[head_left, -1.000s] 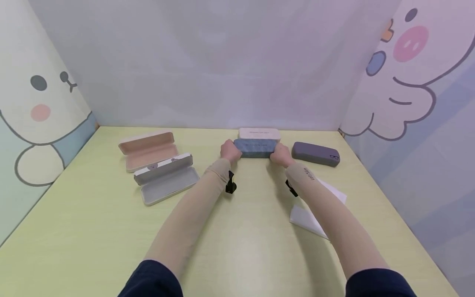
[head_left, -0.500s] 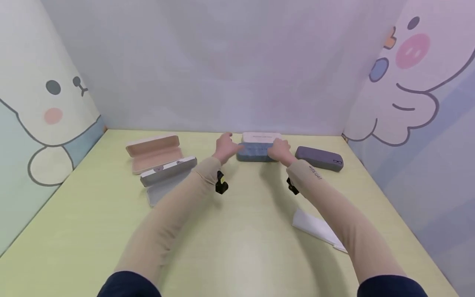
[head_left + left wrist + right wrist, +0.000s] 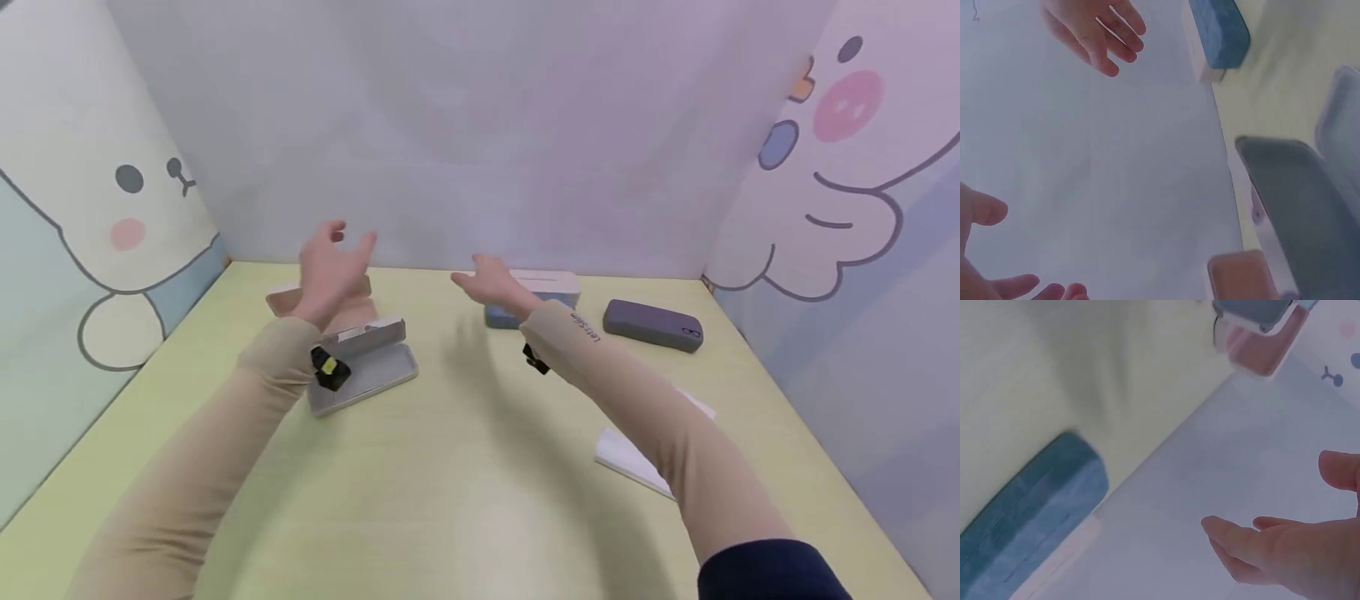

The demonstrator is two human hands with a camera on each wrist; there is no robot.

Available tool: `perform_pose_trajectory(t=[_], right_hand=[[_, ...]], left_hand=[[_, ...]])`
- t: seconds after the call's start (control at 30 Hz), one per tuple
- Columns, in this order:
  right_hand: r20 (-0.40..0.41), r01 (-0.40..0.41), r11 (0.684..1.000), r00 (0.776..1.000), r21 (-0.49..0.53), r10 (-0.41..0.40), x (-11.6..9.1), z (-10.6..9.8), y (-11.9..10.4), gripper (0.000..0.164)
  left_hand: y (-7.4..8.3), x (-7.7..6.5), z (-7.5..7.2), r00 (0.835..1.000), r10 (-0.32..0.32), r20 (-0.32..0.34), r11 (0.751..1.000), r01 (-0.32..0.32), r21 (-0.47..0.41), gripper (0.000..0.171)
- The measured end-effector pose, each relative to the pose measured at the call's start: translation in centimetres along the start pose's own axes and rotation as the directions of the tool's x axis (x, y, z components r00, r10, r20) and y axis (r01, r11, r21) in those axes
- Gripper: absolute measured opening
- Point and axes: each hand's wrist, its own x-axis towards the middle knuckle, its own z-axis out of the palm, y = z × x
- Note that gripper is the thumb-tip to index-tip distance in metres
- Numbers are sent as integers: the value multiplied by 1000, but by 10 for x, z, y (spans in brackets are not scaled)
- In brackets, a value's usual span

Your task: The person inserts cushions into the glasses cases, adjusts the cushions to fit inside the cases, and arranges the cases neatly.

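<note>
My left hand (image 3: pixel 330 271) is raised over the open pink glasses case (image 3: pixel 358 313), fingers spread, holding nothing; it covers part of that case in the head view. Just in front lies an open grey-lined glasses case (image 3: pixel 371 373), its lid tilted back. My right hand (image 3: pixel 491 283) hovers by the left end of the closed blue glasses case (image 3: pixel 501 317), its fingers extended and apart from it. The right wrist view shows that blue case (image 3: pixel 1038 515) with a gap to my right hand (image 3: pixel 1291 553). Behind it sits a closed pale pink case (image 3: pixel 551 280).
A dark purple-grey glasses case (image 3: pixel 651 325) with a small glasses print lies closed at the right. Nearer me, a white folded sheet (image 3: pixel 630 458) lies partly beneath my right forearm. A grey backdrop wall (image 3: pixel 450 167) rises at the table's far edge.
Both hands have let go of the blue case, which stays before the pale pink one. My left hand has swung left and up to the open cases; my right hand has also shifted left.
</note>
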Motion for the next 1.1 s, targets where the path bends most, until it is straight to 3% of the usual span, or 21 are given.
perform_pose_trajectory(t=[0.1,0.2,0.47,0.67,0.9,1.0,1.1], right_hand=[[47,18,997,999,74,-21,1,13,-13,67],[94,31,988,995,151,-45,2,25,-20,67],[158,96,973,979,208,-130,3,63,-26,70],[165,69,979,981,189,-101,-1,87,-25,72],[192,1,986,981,166,-33,-4,99,-20,78],[194,-2,990,981,141,-25,-5,104,-19,78],[213,3,992,976,128,-31,-4,110,-19,77]], left_hand=[[-13,-5,-19,999,-31,-15,999,32,42,74],[-27,-10,-29,996,-79,-33,996,80,24,77],[-79,-25,-36,974,-228,-2,971,227,-79,81],[-113,-45,-35,927,-349,136,930,361,-70,89],[-121,-61,-33,848,-428,312,879,471,-73,91],[-124,-64,-33,826,-448,342,862,501,-81,92],[-126,-66,-33,818,-459,347,854,514,-83,93]])
